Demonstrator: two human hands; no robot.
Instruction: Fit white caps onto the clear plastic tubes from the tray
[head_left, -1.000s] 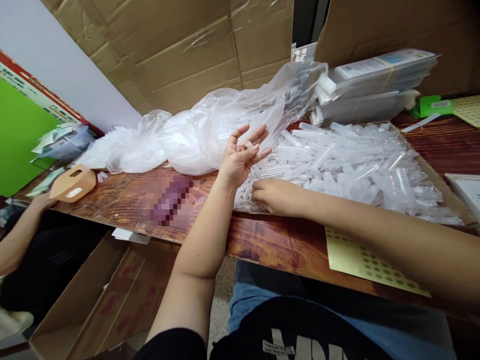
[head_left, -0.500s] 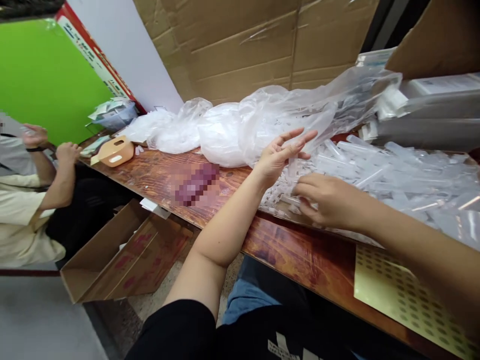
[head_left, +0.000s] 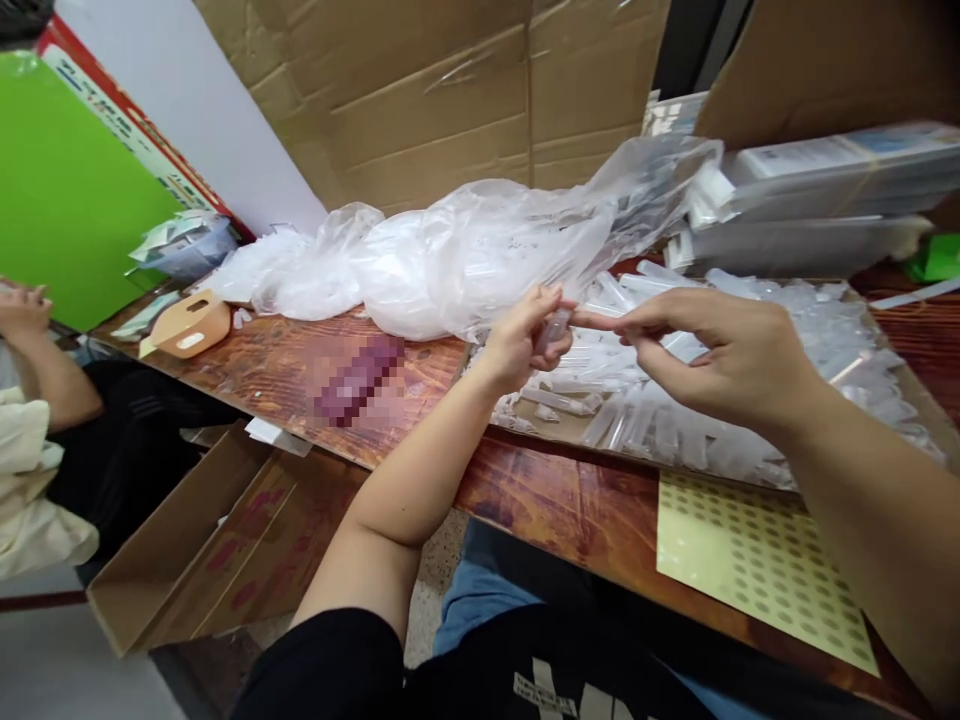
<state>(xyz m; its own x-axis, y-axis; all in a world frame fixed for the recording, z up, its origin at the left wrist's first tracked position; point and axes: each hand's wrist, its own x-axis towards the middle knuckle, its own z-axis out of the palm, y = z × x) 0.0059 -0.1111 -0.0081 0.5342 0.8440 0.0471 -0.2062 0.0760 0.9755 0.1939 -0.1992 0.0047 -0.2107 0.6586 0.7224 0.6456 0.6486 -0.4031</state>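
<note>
My left hand (head_left: 521, 345) is closed round a small clear plastic tube (head_left: 553, 328), with its index finger stretched out to the right. The thumb and index finger of my right hand (head_left: 720, 355) are pinched together at that fingertip. Whatever lies in this pinch, if anything, is too small to make out. Both hands are above a shallow cardboard tray (head_left: 574, 428) of many translucent plastic tubes (head_left: 660, 432). Small clear pieces (head_left: 514, 415) lie at the tray's left end.
Clear plastic bags (head_left: 420, 270) line the back of the wooden table (head_left: 420, 385). A yellow sticker sheet (head_left: 697, 530) lies at the front edge. Stacked packs (head_left: 817, 190) stand behind the tray. A cardboard box (head_left: 247, 540) is below left, near another person's arm (head_left: 52, 385).
My left hand has curled from spread fingers round the clear tube. My right hand has risen from the tray to the left index fingertip. The view has shifted right.
</note>
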